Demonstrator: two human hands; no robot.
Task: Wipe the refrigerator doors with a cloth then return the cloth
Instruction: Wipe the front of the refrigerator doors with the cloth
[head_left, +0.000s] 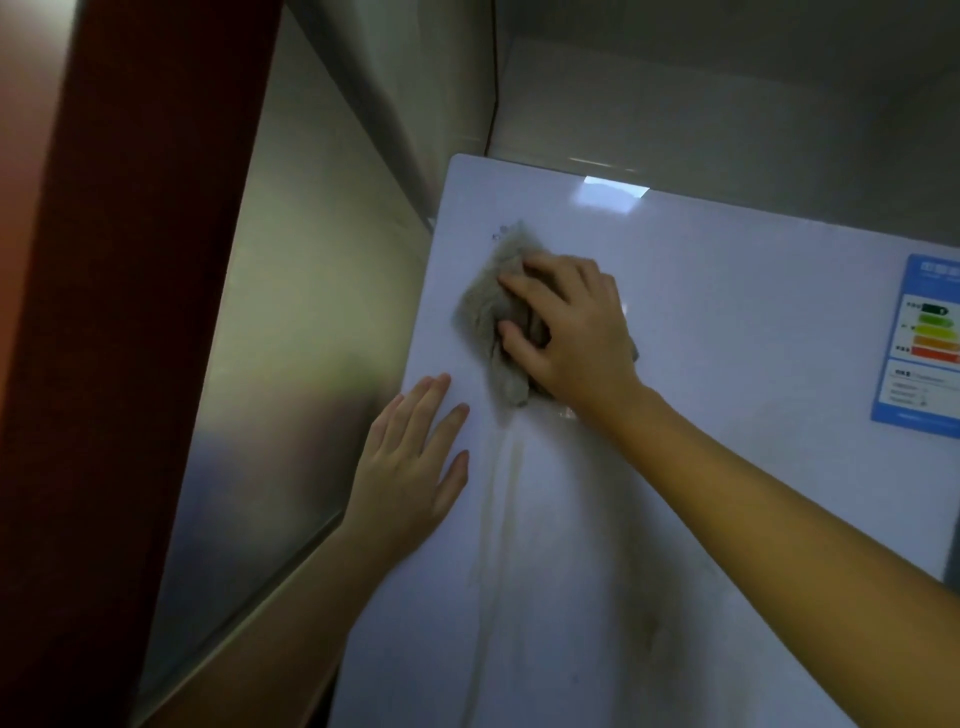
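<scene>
A glossy white refrigerator door (727, 322) fills the middle and right of the head view. My right hand (566, 327) presses a crumpled grey-beige cloth (485, 312) flat against the door near its upper left corner. My left hand (410, 467) lies open and flat on the door by its left edge, below and left of the cloth, holding nothing. Faint wet streaks run down the door under the cloth.
A blue energy label (924, 338) is stuck at the door's right side. The refrigerator's grey metallic side panel (291, 364) runs along the left. A dark red-brown frame (130, 312) stands at the far left. A pale wall (675, 78) rises above.
</scene>
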